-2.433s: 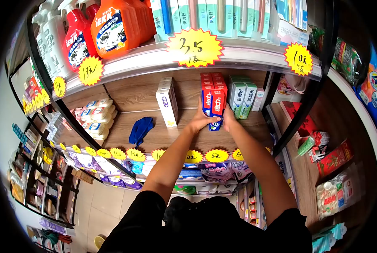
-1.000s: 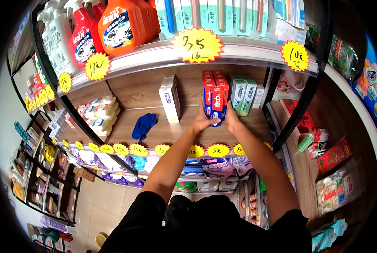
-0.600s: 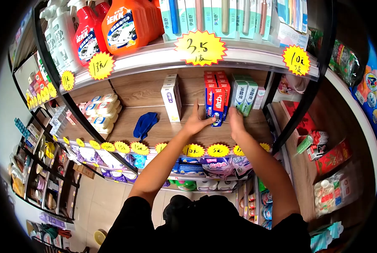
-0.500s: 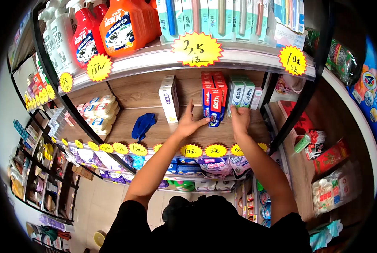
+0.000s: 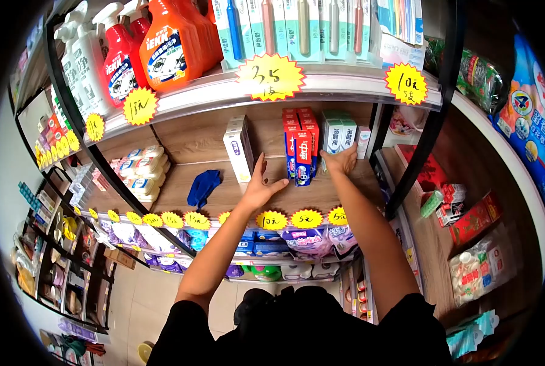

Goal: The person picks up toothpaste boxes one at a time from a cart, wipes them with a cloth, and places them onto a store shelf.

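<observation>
Well to the left on the wooden shelf (image 5: 180,175), a pile of pale wrapped packs (image 5: 141,172) lies near a black upright. Next comes a crumpled blue cloth (image 5: 204,188), lying near the front edge, and then a tall white box (image 5: 239,150) that stands on end by itself. Just in front and to the right of that box is my left hand (image 5: 261,190), with nothing in it: its fingers and thumb are spread apart, the thumb pointing toward the red-and-blue boxes (image 5: 301,149). These stand upright in a close cluster, one forward of the others. Beside them, to their right, stand the green-and-white boxes (image 5: 338,133). My right hand (image 5: 341,161) is at their lower front, thumb to the left and fingers to the right; I cannot tell whether it is clamped on them. Rightmost is a small white carton (image 5: 363,141), beside the green-and-white ones.
</observation>
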`<state>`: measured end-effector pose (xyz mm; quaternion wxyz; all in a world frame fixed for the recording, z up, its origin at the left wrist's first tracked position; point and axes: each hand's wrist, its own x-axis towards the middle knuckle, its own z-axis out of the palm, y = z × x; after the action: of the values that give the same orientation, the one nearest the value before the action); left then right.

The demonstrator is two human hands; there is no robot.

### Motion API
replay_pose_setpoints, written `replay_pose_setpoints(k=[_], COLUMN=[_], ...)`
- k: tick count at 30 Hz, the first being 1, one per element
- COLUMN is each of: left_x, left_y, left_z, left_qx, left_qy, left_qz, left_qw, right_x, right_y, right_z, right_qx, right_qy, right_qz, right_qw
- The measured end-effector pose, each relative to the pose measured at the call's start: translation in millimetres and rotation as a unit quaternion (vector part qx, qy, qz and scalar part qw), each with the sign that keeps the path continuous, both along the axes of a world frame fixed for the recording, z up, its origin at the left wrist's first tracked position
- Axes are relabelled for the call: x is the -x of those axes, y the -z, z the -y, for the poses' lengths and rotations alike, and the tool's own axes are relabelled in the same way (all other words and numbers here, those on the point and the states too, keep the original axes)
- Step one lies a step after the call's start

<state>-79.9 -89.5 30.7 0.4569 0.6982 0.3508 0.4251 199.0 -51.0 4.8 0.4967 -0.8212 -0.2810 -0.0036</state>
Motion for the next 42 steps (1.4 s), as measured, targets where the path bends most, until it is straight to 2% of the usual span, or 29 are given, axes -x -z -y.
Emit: replay_pose_setpoints(k=[14, 18, 23, 35, 42], left_x=[3, 0, -2, -3, -1], left_y=[16, 13, 21, 10, 9], left_z=[-3, 0, -5, 3, 5], left_qx=[0.015, 0.019, 0.015, 0.015, 0.01], left_qy=[-0.008, -0.003, -0.007, -0.004, -0.007], left_qz=[0.001, 0.001, -0.006, 0.0, 0.002], left_qw=[1.0, 1.0, 1.0, 1.0, 1.0], right_x=[1, -6, -7, -12, -5], right_y=[4, 24, 23, 31, 19], right_z=[2, -5, -4, -12, 2], right_qx=[0.014, 0.0, 0.042, 0.034, 0.039], right_qy=[0.001, -0.003, -0.03, -0.034, -0.038], right_qz=[-0.042, -0.018, -0.069, -0.052, -0.075], right_qw=[0.999, 1.0, 0.996, 0.998, 0.996])
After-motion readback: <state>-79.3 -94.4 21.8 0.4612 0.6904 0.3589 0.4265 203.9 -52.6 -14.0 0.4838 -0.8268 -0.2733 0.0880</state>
